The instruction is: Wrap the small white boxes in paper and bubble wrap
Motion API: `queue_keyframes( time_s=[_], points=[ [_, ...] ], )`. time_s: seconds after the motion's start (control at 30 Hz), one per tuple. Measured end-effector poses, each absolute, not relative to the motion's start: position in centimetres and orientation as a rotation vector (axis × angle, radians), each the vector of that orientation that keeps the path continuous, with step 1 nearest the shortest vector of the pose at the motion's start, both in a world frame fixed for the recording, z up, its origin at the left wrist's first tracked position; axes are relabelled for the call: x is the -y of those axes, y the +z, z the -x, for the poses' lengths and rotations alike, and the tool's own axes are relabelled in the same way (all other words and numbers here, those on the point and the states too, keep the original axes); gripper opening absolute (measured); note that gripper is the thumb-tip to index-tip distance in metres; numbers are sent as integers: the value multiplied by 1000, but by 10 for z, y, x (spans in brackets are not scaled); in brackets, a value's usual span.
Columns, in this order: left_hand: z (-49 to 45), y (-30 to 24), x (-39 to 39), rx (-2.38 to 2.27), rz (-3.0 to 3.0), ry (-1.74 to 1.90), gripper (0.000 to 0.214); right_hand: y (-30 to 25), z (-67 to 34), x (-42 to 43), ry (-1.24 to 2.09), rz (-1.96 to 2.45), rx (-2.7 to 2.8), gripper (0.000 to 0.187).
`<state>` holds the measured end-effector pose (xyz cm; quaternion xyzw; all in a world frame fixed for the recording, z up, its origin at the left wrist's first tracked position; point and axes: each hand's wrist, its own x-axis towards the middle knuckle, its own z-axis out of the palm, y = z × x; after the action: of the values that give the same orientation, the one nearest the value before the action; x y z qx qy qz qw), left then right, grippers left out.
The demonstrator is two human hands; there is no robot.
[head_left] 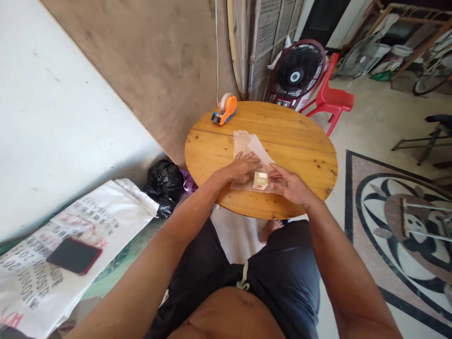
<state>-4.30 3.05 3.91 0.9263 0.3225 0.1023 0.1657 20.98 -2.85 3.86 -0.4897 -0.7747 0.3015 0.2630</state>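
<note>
A small cream and red box [260,181] lies on a sheet of clear bubble wrap [247,146] spread on the round wooden table [300,141]. My left hand [243,168] rests flat on the wrap just left of the box, fingers stretched out. My right hand [287,183] sits right of the box with fingers apart, their tips touching the box and the wrap's edge. Part of the wrap is folded up behind the box.
An orange tape dispenser [224,110] stands at the table's far left edge. Behind the table are a floor fan [298,75] and a red plastic chair [332,101]. On my left lie a black bag [164,183], a printed white sack [70,245] and a dark phone [75,255].
</note>
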Motion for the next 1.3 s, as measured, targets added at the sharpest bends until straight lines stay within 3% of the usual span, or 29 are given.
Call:
queue_keyframes(
  time_s=[0.1, 0.3, 0.47, 0.6, 0.73, 0.87, 1.07, 1.3],
  points=[
    [43, 46, -19, -845, -2576, 358, 67, 37, -215, 18, 809, 1368, 2016, 60],
    [40, 37, -1, -743, -2449, 510, 62, 34, -203, 6, 355, 1567, 1982, 59],
    [36, 30, 1, -818, -2446, 513, 58, 38, -189, -14, 188, 1800, 1908, 52],
    [36, 30, 0, -807, -2437, 517, 58, 40, -184, -45, 429, 1883, 1615, 36],
    [37, 31, -1, -794, -2440, 501, 59, 37, -179, -63, 856, 1866, 1120, 60],
    [37, 30, -1, -774, -2466, 501, 57, 31, -176, -61, 975, 1642, 889, 82],
    [41, 24, 5, -737, -2647, 580, 83, 31, -178, -50, 954, 1650, 866, 85],
    [44, 19, 21, -770, -2803, 719, 46, 38, -184, -39, 844, 1749, 896, 74]
  ],
)
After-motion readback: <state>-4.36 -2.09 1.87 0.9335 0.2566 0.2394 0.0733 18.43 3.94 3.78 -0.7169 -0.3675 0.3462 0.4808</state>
